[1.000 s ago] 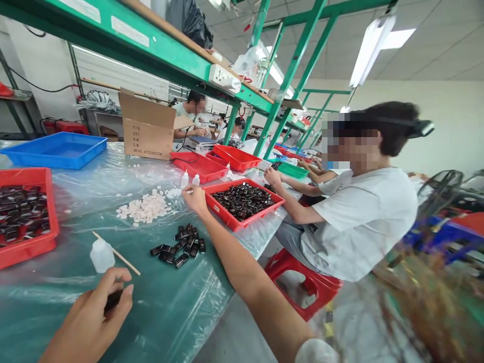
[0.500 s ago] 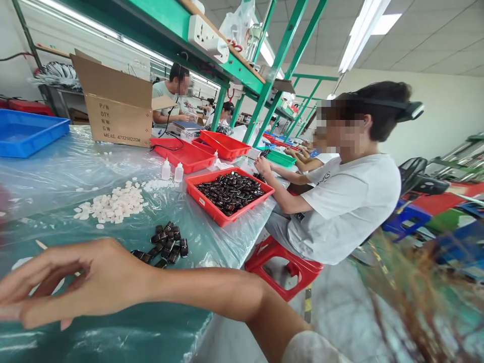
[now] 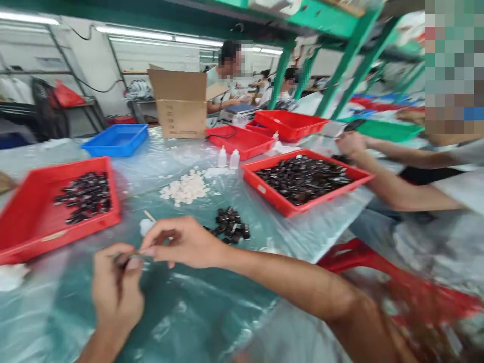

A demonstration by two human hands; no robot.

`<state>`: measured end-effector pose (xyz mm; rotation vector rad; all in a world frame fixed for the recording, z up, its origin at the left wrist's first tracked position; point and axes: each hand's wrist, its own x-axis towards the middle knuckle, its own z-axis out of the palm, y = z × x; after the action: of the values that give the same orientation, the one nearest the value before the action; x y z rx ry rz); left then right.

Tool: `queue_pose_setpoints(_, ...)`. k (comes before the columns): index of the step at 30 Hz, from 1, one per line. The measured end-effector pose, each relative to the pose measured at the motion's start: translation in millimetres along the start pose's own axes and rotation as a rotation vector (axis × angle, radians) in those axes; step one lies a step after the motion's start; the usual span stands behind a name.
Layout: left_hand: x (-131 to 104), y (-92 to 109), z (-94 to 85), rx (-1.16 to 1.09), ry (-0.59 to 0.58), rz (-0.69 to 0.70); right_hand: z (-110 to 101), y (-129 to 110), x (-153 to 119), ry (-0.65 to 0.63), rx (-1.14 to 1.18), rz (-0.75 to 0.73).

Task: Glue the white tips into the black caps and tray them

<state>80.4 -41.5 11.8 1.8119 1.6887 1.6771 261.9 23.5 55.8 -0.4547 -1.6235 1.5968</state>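
Note:
My left hand (image 3: 118, 285) is closed around a small dark part (image 3: 123, 259), mostly hidden by the fingers and blurred. From the right, my right hand (image 3: 187, 242) meets it, thumb and fingertips pinched together at the part; what they grip is too small to make out. Just behind the right hand lies a heap of small black parts (image 3: 231, 224). Farther back on the plastic-covered table is a pile of small whitish pieces (image 3: 185, 187). A thin wooden stick (image 3: 149, 216) rests by a white item (image 3: 145, 227) beyond my fingertips.
On the left stands a red tray (image 3: 56, 236) holding dark parts; another full red tray (image 3: 270, 200) is at right. Two white squeeze bottles (image 3: 228, 159), a blue tray (image 3: 115, 141) and a cardboard box (image 3: 179, 111) sit behind. A co-worker's arms (image 3: 408, 189) are at right.
The view has swung left, bringing my left hand and the left red tray into sight. My right hand's fingers now meet at the left hand.

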Motion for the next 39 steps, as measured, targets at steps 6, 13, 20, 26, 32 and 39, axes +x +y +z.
queue_pose_setpoints(6,-4.7,-1.3,2.1,-0.2,-0.164,-0.082,6.7,0.2,-9.9,0.166,-0.04,-0.037)
queue_pose_setpoints(13,-13.3,1.0,5.1,-0.311,-0.229,-0.075,11.5,7.0,-14.6,0.169,-0.245,-0.172)
queue_pose_setpoints(20,-17.1,4.1,8.1,-0.402,-0.228,-0.054,15.1,15.5,-22.2,0.204,-0.43,-0.332)
queue_pose_setpoints(26,-18.2,11.6,4.6,-0.361,-0.213,0.011,19.3,13.4,-28.0,0.218,-0.592,-0.467)
queue_pose_setpoints(32,-18.8,15.1,4.4,-0.254,-0.159,0.183,22.2,10.1,-31.9,0.248,-0.666,-0.608)
queue_pose_setpoints(39,-10.4,9.6,9.3,-0.124,-0.117,0.402,26.7,14.2,-34.2,0.324,-0.797,-0.662)
